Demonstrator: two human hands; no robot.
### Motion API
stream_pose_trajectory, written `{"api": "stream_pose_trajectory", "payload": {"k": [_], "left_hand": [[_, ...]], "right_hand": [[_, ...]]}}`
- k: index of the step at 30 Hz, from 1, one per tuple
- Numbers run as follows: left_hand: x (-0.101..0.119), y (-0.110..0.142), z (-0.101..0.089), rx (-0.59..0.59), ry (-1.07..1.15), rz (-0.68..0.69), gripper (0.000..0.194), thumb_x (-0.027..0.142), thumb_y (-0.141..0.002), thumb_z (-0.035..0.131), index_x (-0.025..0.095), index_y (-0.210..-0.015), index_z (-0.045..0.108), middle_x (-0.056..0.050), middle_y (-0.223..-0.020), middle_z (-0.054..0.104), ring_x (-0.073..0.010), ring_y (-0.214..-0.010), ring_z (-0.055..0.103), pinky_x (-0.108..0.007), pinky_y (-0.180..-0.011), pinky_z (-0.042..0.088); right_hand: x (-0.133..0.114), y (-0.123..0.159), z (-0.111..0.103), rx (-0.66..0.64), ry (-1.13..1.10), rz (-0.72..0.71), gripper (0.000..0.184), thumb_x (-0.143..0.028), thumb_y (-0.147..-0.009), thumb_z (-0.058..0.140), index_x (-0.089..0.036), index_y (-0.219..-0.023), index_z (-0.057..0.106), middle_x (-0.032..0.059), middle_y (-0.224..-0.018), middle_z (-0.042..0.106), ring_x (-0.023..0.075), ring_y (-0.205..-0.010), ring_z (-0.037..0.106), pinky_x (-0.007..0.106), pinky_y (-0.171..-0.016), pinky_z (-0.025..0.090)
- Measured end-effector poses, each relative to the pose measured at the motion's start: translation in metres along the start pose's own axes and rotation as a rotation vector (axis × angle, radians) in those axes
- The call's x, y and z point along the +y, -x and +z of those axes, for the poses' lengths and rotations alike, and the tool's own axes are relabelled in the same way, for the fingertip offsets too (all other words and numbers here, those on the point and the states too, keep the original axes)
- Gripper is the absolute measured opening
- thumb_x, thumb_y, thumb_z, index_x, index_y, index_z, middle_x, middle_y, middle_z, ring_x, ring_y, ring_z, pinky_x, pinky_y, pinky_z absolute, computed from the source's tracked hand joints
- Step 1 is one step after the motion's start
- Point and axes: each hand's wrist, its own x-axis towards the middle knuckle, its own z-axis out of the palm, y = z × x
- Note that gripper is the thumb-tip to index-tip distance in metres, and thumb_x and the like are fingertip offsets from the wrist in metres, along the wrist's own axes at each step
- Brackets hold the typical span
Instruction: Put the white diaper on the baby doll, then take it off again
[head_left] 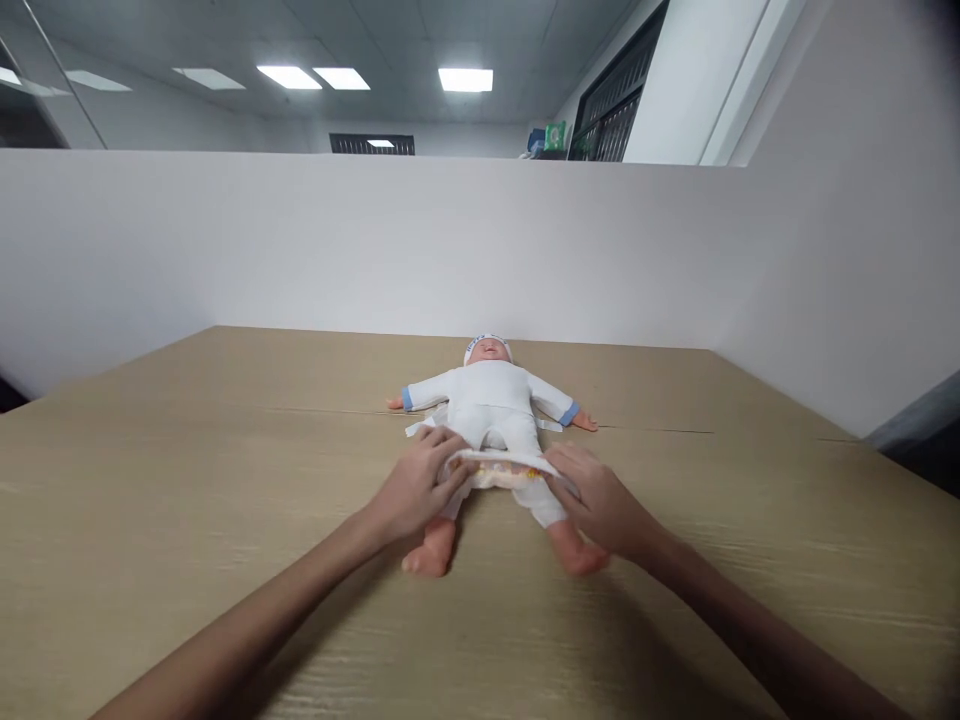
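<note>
A baby doll point(491, 388) in a white outfit with blue cuffs and a white headband lies on its back, head away from me, arms spread. Between its legs is a diaper point(496, 478) with a colourful printed band, its front edge raised. My left hand point(427, 475) pinches one corner of that edge, and my right hand point(592, 492) grips the opposite corner. White side tabs of the diaper point(550, 425) stick out at the doll's hips. Both bare feet of the doll point toward me, below my hands.
The doll rests on a wood-toned tabletop point(225, 480) with thin seams across it. A low white partition point(360, 240) stands behind, and a white wall point(840, 250) rises at the right. Beyond the partition are a green package point(555, 136) and ceiling lights.
</note>
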Motion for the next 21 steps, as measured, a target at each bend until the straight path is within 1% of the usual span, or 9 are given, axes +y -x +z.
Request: {"api": "stream_pose_trajectory", "payload": {"k": [3, 5, 7, 9, 12, 14, 16, 19, 21], "left_hand": [[-0.009, -0.029, -0.006, 0.129, 0.079, -0.013, 0.034, 0.049, -0.108, 0.053, 0.024, -0.123, 0.072, -0.010, -0.140, 0.065, -0.0314, -0.136, 0.050, -0.050, -0.120, 0.042], [-0.019, -0.053, -0.006, 0.157, 0.150, -0.075, 0.037, 0.053, -0.105, 0.056, 0.022, -0.118, 0.073, -0.010, -0.138, 0.066, -0.0331, -0.136, 0.051, -0.052, -0.122, 0.039], [-0.031, -0.080, -0.002, 0.157, 0.358, -0.202, 0.039, 0.056, -0.100, 0.062, 0.020, -0.112, 0.073, -0.010, -0.128, 0.072, -0.0344, -0.131, 0.056, -0.051, -0.120, 0.041], [-0.045, -0.103, 0.006, 0.138, 0.622, -0.341, 0.042, 0.056, -0.093, 0.070, 0.018, -0.112, 0.073, -0.010, -0.118, 0.076, -0.0352, -0.125, 0.063, -0.048, -0.116, 0.045], [-0.063, -0.122, 0.020, 0.110, 0.840, -0.456, 0.052, 0.056, -0.086, 0.076, 0.015, -0.117, 0.072, -0.013, -0.112, 0.080, -0.0357, -0.116, 0.070, -0.047, -0.109, 0.051], [-0.070, -0.122, 0.026, 0.083, 0.895, -0.483, 0.057, 0.059, -0.084, 0.078, 0.013, -0.118, 0.072, -0.015, -0.111, 0.081, -0.0355, -0.113, 0.072, -0.047, -0.105, 0.054], [-0.072, -0.115, 0.026, 0.040, 0.949, -0.504, 0.060, 0.062, -0.082, 0.080, 0.012, -0.115, 0.073, -0.015, -0.108, 0.081, -0.0349, -0.110, 0.073, -0.045, -0.101, 0.056], [-0.065, -0.094, 0.018, -0.033, 0.987, -0.526, 0.057, 0.063, -0.083, 0.081, 0.011, -0.107, 0.074, -0.012, -0.102, 0.081, -0.0337, -0.106, 0.074, -0.040, -0.095, 0.058], [-0.058, -0.078, 0.010, -0.078, 0.999, -0.538, 0.054, 0.062, -0.084, 0.081, 0.012, -0.105, 0.074, -0.010, -0.100, 0.080, -0.0322, -0.105, 0.074, -0.038, -0.093, 0.058]], "right_hand": [[0.011, -0.033, -0.004, 0.168, -0.178, 0.045, 0.022, -0.030, -0.109, 0.047, -0.021, -0.105, 0.067, 0.0104, -0.113, 0.069, 0.0263, -0.108, 0.064, 0.041, -0.100, 0.051], [0.021, -0.058, -0.002, 0.241, -0.298, 0.154, 0.025, -0.039, -0.106, 0.051, -0.021, -0.104, 0.069, 0.0111, -0.119, 0.069, 0.0274, -0.116, 0.063, 0.041, -0.108, 0.048], [0.033, -0.082, 0.003, 0.257, -0.397, 0.291, 0.030, -0.045, -0.103, 0.054, -0.021, -0.098, 0.070, 0.0108, -0.117, 0.071, 0.0289, -0.117, 0.064, 0.042, -0.111, 0.046], [0.048, -0.103, 0.012, 0.246, -0.465, 0.394, 0.033, -0.048, -0.101, 0.054, -0.020, -0.099, 0.071, 0.0104, -0.113, 0.075, 0.0299, -0.114, 0.066, 0.044, -0.109, 0.049], [0.068, -0.122, 0.027, 0.196, -0.571, 0.499, 0.037, -0.048, -0.098, 0.053, -0.018, -0.105, 0.074, 0.0097, -0.107, 0.080, 0.0302, -0.111, 0.071, 0.044, -0.102, 0.056], [0.074, -0.123, 0.034, 0.164, -0.641, 0.544, 0.039, -0.048, -0.096, 0.054, -0.018, -0.106, 0.076, 0.0093, -0.106, 0.082, 0.0300, -0.111, 0.073, 0.043, -0.100, 0.058], [0.073, -0.116, 0.035, 0.138, -0.695, 0.567, 0.039, -0.050, -0.097, 0.056, -0.020, -0.108, 0.078, 0.0087, -0.107, 0.083, 0.0302, -0.115, 0.073, 0.043, -0.102, 0.059], [0.058, -0.096, 0.026, 0.104, -0.735, 0.581, 0.040, -0.055, -0.097, 0.062, -0.021, -0.108, 0.081, 0.0079, -0.110, 0.084, 0.0321, -0.118, 0.073, 0.044, -0.103, 0.059], [0.046, -0.080, 0.017, 0.048, -0.762, 0.590, 0.043, -0.059, -0.097, 0.066, -0.022, -0.109, 0.082, 0.0079, -0.110, 0.084, 0.0335, -0.119, 0.073, 0.045, -0.103, 0.059]]}}
